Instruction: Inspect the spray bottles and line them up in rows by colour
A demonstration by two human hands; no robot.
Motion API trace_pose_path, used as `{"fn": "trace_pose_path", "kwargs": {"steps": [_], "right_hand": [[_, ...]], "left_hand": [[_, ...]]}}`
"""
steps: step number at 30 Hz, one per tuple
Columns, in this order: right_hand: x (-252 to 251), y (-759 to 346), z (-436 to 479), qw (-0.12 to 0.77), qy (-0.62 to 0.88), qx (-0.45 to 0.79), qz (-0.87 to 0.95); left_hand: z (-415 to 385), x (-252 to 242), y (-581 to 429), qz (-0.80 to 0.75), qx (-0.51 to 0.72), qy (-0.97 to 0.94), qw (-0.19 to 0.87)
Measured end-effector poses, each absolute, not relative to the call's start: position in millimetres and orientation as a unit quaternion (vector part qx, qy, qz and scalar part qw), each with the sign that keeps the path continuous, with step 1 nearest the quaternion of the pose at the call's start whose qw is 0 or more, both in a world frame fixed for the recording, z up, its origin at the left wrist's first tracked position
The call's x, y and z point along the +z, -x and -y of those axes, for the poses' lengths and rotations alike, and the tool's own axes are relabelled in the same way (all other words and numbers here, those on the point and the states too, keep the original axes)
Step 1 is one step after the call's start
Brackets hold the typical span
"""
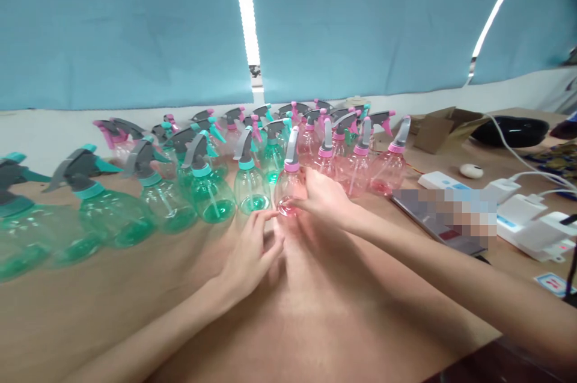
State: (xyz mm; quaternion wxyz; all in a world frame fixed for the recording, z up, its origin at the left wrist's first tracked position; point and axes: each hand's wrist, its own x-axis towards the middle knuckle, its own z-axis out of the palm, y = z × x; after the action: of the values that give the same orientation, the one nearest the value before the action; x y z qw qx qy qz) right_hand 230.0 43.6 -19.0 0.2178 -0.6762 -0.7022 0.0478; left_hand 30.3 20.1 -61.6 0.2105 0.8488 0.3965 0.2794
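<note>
Brown tabletop; right hand apparently grasping pink spray bottle (upright); left hand unclasped nearby

Pink bottle, green bottles, blue sheet

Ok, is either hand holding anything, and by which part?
The right hand grips the nearest pink spray bottle by its rounded body, thumb low near the base. The left hand holds nothing; whether it touches the bottle can't be told.

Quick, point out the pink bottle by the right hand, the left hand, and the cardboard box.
Pink bottle (287, 183), head view: on its see-through body.
Left hand (252, 251), head view: on its back.
Cardboard box (433, 131), head view: on a side panel.
</note>
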Motion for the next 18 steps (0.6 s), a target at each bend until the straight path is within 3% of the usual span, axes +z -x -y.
{"fn": "trace_pose_path", "kwargs": {"steps": [18], "right_hand": [[-11.7, -219.6, -60.8, 0.164, 0.706, 0.032, 0.688]], "left_hand": [[-17.6, -81.9, -37.8, -0.336, 0.210, -0.916, 0.069]]}}
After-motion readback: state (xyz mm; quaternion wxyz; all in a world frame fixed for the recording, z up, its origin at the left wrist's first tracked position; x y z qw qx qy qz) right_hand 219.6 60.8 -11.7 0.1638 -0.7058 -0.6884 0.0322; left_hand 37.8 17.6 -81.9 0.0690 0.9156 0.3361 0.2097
